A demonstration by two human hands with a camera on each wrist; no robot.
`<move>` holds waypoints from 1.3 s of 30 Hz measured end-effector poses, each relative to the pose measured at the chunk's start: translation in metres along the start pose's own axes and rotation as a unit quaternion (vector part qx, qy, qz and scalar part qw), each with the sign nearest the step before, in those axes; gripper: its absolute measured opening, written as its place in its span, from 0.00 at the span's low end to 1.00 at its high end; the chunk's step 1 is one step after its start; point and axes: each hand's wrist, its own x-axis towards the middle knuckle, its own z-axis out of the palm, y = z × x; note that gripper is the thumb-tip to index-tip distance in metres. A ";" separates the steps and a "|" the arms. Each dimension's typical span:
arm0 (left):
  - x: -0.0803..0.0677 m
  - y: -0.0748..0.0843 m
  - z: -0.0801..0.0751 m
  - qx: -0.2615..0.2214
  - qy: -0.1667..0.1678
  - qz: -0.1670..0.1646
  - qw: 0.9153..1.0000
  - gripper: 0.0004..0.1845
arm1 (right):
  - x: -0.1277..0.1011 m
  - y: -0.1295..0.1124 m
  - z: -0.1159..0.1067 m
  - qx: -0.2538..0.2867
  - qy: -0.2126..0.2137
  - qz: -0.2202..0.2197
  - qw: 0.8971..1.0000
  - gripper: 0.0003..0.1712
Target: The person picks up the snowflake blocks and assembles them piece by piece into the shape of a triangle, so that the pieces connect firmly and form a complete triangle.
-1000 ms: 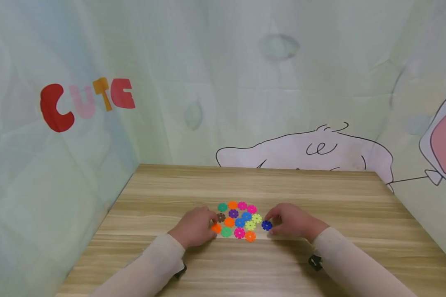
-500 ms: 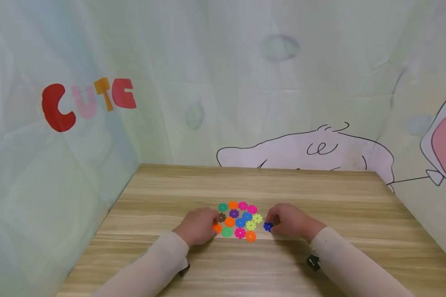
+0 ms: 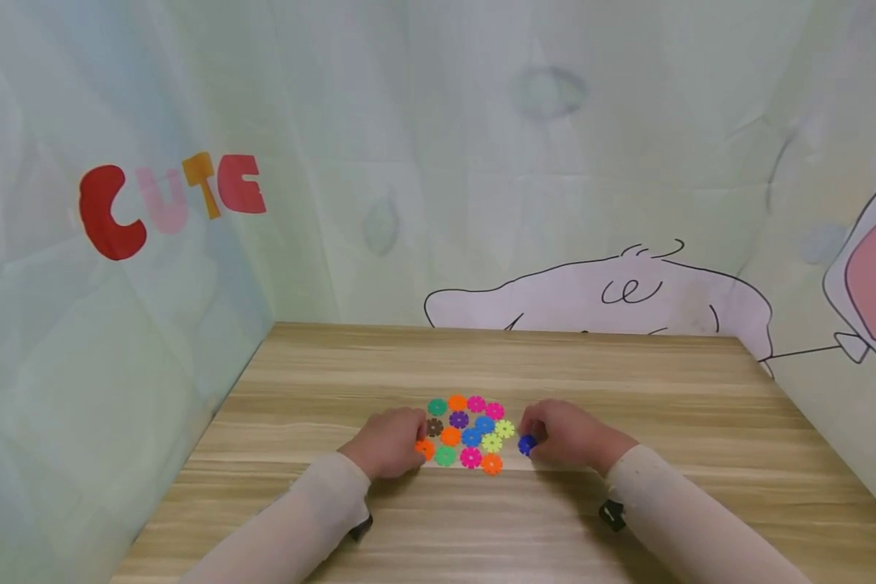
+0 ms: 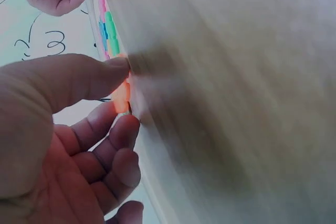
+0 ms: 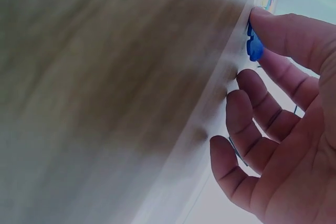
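Several flat plastic snowflake discs [image 3: 470, 430] in many colours lie packed together on the wooden table [image 3: 482, 365]. My left hand [image 3: 416, 443] sits at the cluster's left edge. Its thumb and a finger pinch an orange disc [image 3: 425, 448], which also shows as the orange disc [image 4: 121, 96] between the fingertips of the left hand [image 4: 124, 90]. My right hand [image 3: 533, 439] is at the cluster's right side and pinches a dark blue disc [image 3: 527, 444]. In the right wrist view the right hand [image 5: 255, 51] holds the blue disc [image 5: 254, 47] tilted on edge against the tabletop.
Printed cloth walls enclose the table on the left, back and right; the left one carries the letters CUTE [image 3: 171, 199]. Bare wood stretches behind the discs [image 3: 482, 357] and to the right [image 3: 737, 430]. Both forearms in pale sleeves rest near the front edge.
The blue disc lay flat beside my right hand; now the fingers have closed on it and tipped it on edge. My left hand has stayed at the orange disc.
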 end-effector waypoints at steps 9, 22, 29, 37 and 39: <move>-0.006 0.003 0.000 -0.031 0.002 0.027 0.999 0.12 | -0.004 0.001 0.000 0.007 0.006 -0.028 1.000 0.16; -0.014 -0.004 -0.009 -0.215 -0.004 0.074 0.974 0.10 | -0.017 0.001 -0.004 0.152 0.024 -0.043 0.987 0.15; -0.021 0.012 -0.024 -0.295 0.053 0.097 0.949 0.10 | -0.026 -0.021 -0.013 0.262 0.052 -0.090 0.960 0.20; -0.029 0.031 -0.030 -0.361 0.080 0.135 0.919 0.13 | -0.036 -0.045 -0.015 0.354 0.052 -0.128 0.925 0.19; -0.031 0.036 -0.031 -0.368 0.086 0.148 0.914 0.13 | -0.038 -0.050 -0.015 0.365 0.048 -0.137 0.920 0.19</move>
